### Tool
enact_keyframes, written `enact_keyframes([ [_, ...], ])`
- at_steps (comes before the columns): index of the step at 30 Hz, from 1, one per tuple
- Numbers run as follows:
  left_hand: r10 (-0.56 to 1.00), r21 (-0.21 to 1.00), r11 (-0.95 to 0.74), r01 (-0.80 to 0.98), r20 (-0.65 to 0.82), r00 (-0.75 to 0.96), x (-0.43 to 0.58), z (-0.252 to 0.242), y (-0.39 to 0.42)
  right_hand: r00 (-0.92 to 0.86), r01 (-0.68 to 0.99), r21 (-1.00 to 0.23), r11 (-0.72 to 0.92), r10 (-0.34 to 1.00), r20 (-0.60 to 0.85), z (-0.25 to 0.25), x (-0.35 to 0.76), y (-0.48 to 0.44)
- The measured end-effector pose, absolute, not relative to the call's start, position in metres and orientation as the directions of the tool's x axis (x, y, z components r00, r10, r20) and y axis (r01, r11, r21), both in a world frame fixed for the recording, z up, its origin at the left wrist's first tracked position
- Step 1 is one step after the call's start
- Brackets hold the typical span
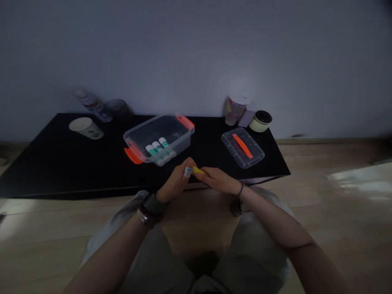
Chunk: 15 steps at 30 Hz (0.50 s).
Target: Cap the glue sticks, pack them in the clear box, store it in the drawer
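the left hand (176, 182) and right hand (219, 180) are together just off the near edge of the black table (61, 163), their fingertips meeting on a small yellow stick (198, 170). a pale blue-and-white end (188, 172) pokes out by the left fingers. both hands seem clamped on it from either side, a pinch that would steady so slim a piece; the fingers hide too much to say exactly what it is, though it may be a glue stick. straight ahead of the hands sits a clear plastic storage box (158, 136) with orange clip handles, its thin walls showing green-labelled glue sticks (157, 147) lying side by side. off to the right of the hands, its ribbed clear lid (232, 141) lies flat with an orange strap handle, leaving the box open. farther right stand a plastic cup (236, 109) and a squat cream jar (260, 121). far left of the hands, a paper cup (85, 127) lies on its side on the matte top. a watch (152, 205) wraps the left wrist, a thin bracelet (240, 189) the right.
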<state>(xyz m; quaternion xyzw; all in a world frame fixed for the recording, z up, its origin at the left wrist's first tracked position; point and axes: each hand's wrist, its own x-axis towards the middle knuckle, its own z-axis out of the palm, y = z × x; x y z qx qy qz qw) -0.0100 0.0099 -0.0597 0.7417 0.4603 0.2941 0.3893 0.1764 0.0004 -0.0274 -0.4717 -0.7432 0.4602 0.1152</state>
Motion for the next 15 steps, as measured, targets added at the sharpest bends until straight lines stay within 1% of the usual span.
enact_keyframes([
  [2, 0.901, 0.785, -0.349, 0.512, 0.130, 0.415, -0.014, -0.058, 0.017, -0.482, 0.631, -0.761, 0.151, 0.844, -0.233, -0.029, 0.177, 0.001],
  [3, 0.901, 0.724, -0.390, 0.569, 0.175, 0.397, -0.018, -0.056, 0.022, -0.460, 0.648, -0.746, 0.153, 0.860, -0.222, -0.029, 0.177, 0.002],
  [5, 0.906, 0.551, -0.421, 0.720, 0.280, 0.317, -0.027, -0.051, 0.032, -0.422, 0.658, -0.742, 0.130, 0.880, -0.220, -0.030, 0.179, 0.004],
  [7, 0.904, 0.382, -0.357, 0.852, 0.371, 0.212, -0.041, -0.046, 0.042, -0.378, 0.645, -0.761, 0.077, 0.897, -0.229, -0.030, 0.183, 0.007],
  [9, 0.899, 0.286, -0.276, 0.918, 0.415, 0.141, -0.056, -0.043, 0.049, -0.338, 0.611, -0.791, 0.031, 0.914, -0.225, -0.033, 0.188, 0.011],
  [11, 0.906, 0.241, -0.246, 0.939, 0.402, 0.134, -0.070, -0.046, 0.055, -0.303, 0.564, -0.826, -0.001, 0.930, -0.208, -0.038, 0.195, 0.017],
  [15, 0.941, 0.156, -0.281, 0.947, 0.241, 0.239, -0.088, -0.060, 0.062, -0.234, 0.492, -0.870, -0.030, 0.958, -0.165, -0.050, 0.209, 0.028],
])
